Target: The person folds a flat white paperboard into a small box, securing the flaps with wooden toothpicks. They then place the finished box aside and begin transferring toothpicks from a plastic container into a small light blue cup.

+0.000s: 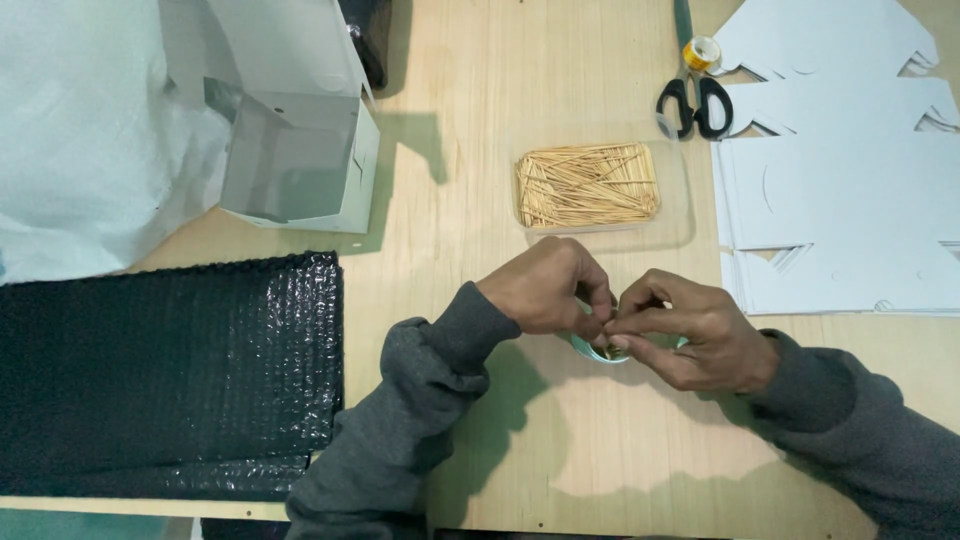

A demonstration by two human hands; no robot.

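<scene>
On bench (450, 200), far left: white foam sheet (80, 130), black bubble wrap (170, 370), open grey-white carton (300, 150) behind it. Centre: left hand (545, 285) & right hand (685, 330) meet fingertip to fingertip, both pinched together on a tiny item, too small to tell what, just above a small teal cup (600, 350) w/ something yellowish inside. Looks like work is mid-way; can't tell how much is done. Clear tray of wooden sticks (588, 185) sits just beyond hands, near full. Right: black scissors (695, 105), yellow tape roll (702, 52), stacked white die-cut card sheets (840, 200). Nothing blocks hands.
</scene>
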